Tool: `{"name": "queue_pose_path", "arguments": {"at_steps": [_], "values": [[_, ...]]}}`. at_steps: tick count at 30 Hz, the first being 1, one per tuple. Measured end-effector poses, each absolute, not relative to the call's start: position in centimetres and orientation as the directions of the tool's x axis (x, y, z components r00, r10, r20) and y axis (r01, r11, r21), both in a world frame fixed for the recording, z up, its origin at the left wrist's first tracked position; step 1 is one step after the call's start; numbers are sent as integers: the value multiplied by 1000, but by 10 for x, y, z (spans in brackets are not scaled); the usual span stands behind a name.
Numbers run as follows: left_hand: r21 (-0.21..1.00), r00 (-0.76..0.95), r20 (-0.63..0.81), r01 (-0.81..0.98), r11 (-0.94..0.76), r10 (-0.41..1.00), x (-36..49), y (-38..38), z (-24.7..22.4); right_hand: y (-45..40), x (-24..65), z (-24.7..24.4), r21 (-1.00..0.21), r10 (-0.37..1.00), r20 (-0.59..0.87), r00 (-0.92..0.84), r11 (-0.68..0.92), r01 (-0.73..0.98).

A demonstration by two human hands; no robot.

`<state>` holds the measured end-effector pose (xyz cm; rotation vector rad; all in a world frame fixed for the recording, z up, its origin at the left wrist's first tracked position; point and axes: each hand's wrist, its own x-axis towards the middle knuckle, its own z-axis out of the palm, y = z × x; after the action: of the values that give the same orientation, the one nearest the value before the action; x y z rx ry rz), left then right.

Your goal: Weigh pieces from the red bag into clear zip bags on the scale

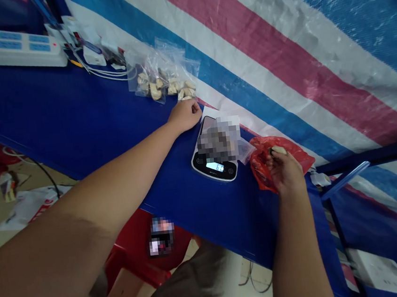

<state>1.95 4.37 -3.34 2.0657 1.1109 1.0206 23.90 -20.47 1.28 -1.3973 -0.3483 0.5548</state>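
A small black digital scale (215, 165) with a lit display sits on the blue table (85, 118); what lies on its platform is blurred out. My left hand (185, 115) rests as a loose fist on the table just left of the scale's far corner, near clear bags of pale pieces (163, 81). My right hand (283, 169) is at a red plastic bag (296, 150) right of the scale, pinching a pale piece (278, 150) between its fingers.
A white power strip (10, 47) and white chargers with cables (98, 55) lie at the table's far left. A striped blue, white and pink tarp (297, 48) hangs behind. A red stool (138, 254) stands below the table edge.
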Motion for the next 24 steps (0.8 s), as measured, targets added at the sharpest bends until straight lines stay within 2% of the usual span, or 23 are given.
{"name": "queue_pose_path", "arguments": {"at_steps": [7, 13, 17, 21, 24], "values": [[754, 364, 351, 436, -491, 863, 19, 42, -31, -208, 243, 9, -993, 622, -25, 782, 78, -94], [766, 357, 351, 423, -484, 866, 19, 41, -31, -207, 242, 6, -995, 567, -4, 824, 79, -59], [765, 358, 353, 422, -487, 864, 19, 43, -32, -205, 237, 8, -993, 540, -46, 840, 65, -96], [763, 357, 359, 420, -491, 862, 19, 44, -33, -207, 234, 13, -989, 594, -11, 804, 110, -95], [765, 354, 359, 418, -489, 864, 19, 45, -34, -215, 236, 18, -996, 652, -2, 758, 69, -62]]}}
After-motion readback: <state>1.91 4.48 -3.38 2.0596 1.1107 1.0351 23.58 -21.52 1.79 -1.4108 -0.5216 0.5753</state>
